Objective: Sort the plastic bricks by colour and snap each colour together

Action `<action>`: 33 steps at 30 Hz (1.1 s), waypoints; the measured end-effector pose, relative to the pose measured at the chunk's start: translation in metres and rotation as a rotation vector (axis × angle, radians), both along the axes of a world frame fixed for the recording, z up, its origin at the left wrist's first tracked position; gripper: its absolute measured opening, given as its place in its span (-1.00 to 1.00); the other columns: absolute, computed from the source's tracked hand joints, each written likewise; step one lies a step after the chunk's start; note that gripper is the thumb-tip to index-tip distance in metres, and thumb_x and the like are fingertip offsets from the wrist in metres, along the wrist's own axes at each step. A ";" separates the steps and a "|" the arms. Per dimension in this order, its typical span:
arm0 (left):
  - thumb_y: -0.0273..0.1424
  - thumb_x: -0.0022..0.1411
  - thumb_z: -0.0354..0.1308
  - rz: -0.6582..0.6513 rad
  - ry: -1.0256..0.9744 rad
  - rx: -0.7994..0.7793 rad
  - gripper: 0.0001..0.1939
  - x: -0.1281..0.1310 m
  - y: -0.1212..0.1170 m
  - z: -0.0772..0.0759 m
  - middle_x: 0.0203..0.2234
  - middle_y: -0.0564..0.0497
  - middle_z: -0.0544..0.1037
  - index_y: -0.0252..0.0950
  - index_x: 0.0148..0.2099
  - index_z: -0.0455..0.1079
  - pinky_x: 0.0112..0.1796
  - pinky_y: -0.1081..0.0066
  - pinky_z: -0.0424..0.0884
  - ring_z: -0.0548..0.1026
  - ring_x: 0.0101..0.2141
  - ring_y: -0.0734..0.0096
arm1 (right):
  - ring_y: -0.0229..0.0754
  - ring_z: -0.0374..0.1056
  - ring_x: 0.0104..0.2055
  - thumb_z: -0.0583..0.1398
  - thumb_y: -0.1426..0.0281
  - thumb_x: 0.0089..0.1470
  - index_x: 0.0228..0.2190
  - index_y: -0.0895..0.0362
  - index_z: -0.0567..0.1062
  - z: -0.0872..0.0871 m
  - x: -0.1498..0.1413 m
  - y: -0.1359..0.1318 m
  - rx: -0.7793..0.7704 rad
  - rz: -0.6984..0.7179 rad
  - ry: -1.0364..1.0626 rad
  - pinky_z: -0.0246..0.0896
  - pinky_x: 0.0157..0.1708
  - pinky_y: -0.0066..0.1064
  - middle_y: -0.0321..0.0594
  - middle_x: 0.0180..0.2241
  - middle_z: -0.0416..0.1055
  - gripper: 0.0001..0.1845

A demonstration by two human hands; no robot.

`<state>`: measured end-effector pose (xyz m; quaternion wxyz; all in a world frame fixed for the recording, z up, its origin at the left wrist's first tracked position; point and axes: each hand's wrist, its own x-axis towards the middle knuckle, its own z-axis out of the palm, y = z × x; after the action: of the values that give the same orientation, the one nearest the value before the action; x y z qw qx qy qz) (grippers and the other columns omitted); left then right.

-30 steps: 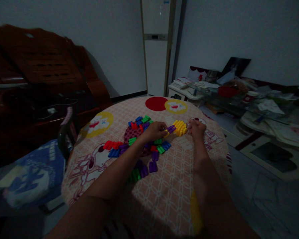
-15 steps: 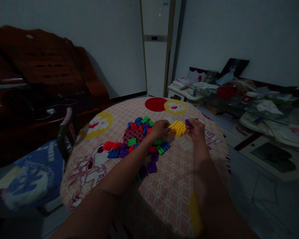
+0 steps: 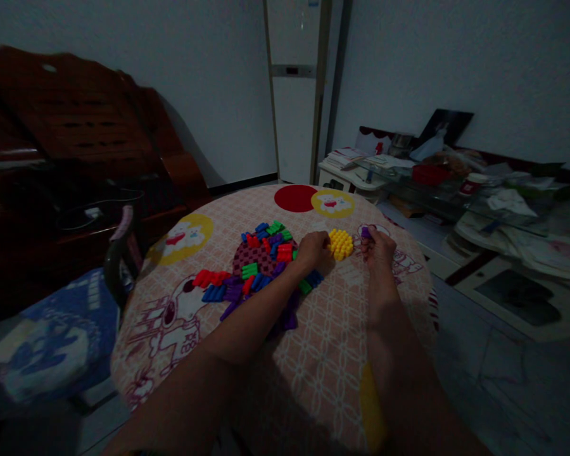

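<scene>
My left hand point(image 3: 314, 250) is closed on the left edge of a cluster of joined yellow building blocks point(image 3: 341, 244), which it holds over the table. To the right, my right hand point(image 3: 380, 248) pinches a small purple building block point(image 3: 365, 233) between thumb and fingers, apart from the yellow cluster. Left of my left hand lie loose red blocks point(image 3: 210, 278), blue blocks point(image 3: 215, 293), green blocks point(image 3: 249, 271) and purple blocks point(image 3: 234, 288). They are spread on and around a dark red checkered round patch point(image 3: 247, 256). My left forearm hides part of the pile.
A patterned cloth covers the round table point(image 3: 332, 354). At the left stands a chair point(image 3: 118, 266) with a blue cushion, before a wooden bench point(image 3: 76, 120). A cluttered glass-topped cabinet point(image 3: 494, 215) is at the right, and a tall white air conditioner point(image 3: 294, 120) stands behind.
My right hand has moved slightly right with the purple block, widening the gap to the yellow cluster. My left hand remains at the cluster's left edge, its fingers drawn closer to it.
</scene>
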<state>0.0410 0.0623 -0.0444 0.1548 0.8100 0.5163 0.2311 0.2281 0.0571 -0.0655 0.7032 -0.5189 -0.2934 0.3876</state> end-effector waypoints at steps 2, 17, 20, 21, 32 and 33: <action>-0.49 0.10 0.20 0.000 0.007 0.001 -0.79 0.003 0.002 -0.005 -0.29 -0.09 0.59 -0.32 -0.16 0.49 -0.23 0.34 0.38 0.50 -0.26 0.25 | -0.39 0.16 -0.77 0.35 0.11 -0.12 -0.55 0.13 0.38 0.000 0.000 -0.001 0.015 -0.024 0.025 -0.10 -0.86 -0.57 -0.42 -0.71 0.32 -0.61; -0.49 0.17 0.19 -0.193 -0.023 0.079 -0.75 -0.021 -0.048 0.023 -0.13 -0.12 0.50 -0.30 -0.07 0.37 -0.11 0.32 0.40 0.50 -0.16 0.27 | -0.39 0.12 -0.81 0.35 0.21 -0.09 -0.59 0.12 0.36 -0.004 0.002 0.003 -0.045 -0.078 -0.002 -0.13 -0.88 -0.57 -0.44 -0.75 0.31 -0.66; -0.43 0.25 0.16 -0.464 0.022 -0.022 -0.79 -0.021 -0.099 0.029 -0.14 -0.13 0.52 -0.30 -0.05 0.39 -0.15 0.34 0.41 0.52 -0.16 0.25 | -0.38 0.10 -0.82 0.34 0.26 -0.07 -0.62 0.11 0.34 -0.008 0.001 0.006 -0.082 -0.100 -0.068 -0.16 -0.89 -0.56 -0.43 -0.77 0.28 -0.68; -0.38 0.27 0.17 -0.607 0.045 -0.061 -0.77 -0.019 -0.115 0.027 -0.10 -0.13 0.52 -0.28 -0.02 0.39 -0.14 0.34 0.42 0.52 -0.13 0.24 | -0.37 0.11 -0.82 0.33 0.28 -0.07 -0.62 0.11 0.34 -0.010 0.001 0.006 -0.091 -0.100 -0.086 -0.17 -0.88 -0.56 -0.43 -0.78 0.28 -0.69; -0.41 0.28 0.16 -0.880 0.093 -0.106 -0.72 -0.006 -0.165 -0.022 -0.03 -0.15 0.52 -0.28 0.04 0.39 -0.05 0.27 0.44 0.48 0.00 0.15 | -0.02 0.50 -0.32 0.27 0.32 -0.07 -0.37 0.22 0.64 -0.010 0.033 0.011 -0.389 -0.412 -0.914 0.33 -0.34 -0.33 -0.04 -0.39 0.60 -0.75; -0.41 0.28 0.16 -0.881 0.094 -0.115 -0.72 -0.006 -0.164 -0.022 -0.03 -0.14 0.52 -0.29 0.04 0.39 -0.03 0.28 0.44 0.48 0.00 0.16 | 0.01 0.51 -0.23 0.28 0.33 -0.07 -0.33 0.23 0.66 -0.011 0.036 0.011 -0.411 -0.424 -0.991 0.34 -0.26 -0.31 0.02 -0.32 0.61 -0.73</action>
<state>0.0348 -0.1013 -0.0663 0.2597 0.9523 0.1404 0.0769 0.2641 0.0685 -0.0761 0.4287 -0.8121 -0.3960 -0.0023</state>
